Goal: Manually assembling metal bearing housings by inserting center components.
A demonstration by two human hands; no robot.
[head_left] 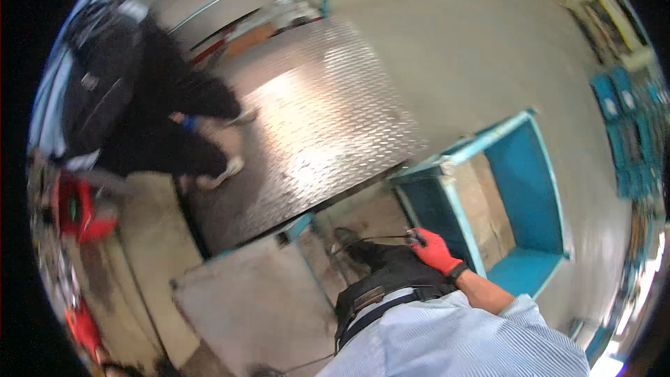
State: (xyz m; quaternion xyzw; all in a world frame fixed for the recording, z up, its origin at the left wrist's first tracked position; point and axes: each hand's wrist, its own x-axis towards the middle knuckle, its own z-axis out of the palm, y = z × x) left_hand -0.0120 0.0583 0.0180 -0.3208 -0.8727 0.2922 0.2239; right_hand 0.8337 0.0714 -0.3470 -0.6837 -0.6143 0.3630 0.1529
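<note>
The red-gloved right hand (438, 251) gripped 1 dark handle (417, 239) beside a blue bin (520, 181); a co-worker's dark garment (115, 49) bore 1 pale mark (89, 82), too blurred to read.

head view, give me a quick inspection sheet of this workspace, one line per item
Surface: patterned metal treadplate, with bright glare; grey panel nearer the wearer.
Job's things: dark handheld tool; blue open box beside the right hand.
Clutter: red container at left; turquoise bins at right, contents unclear.
Hands: right hand, red-gloved, closed around the tool; left uncertain, as the red glove at lower left has an unclear owner.
Cables: thin dark line leftward from the tool; cable or rod, cannot tell.
Surroundings: dark-clothed co-worker at upper left.
</note>
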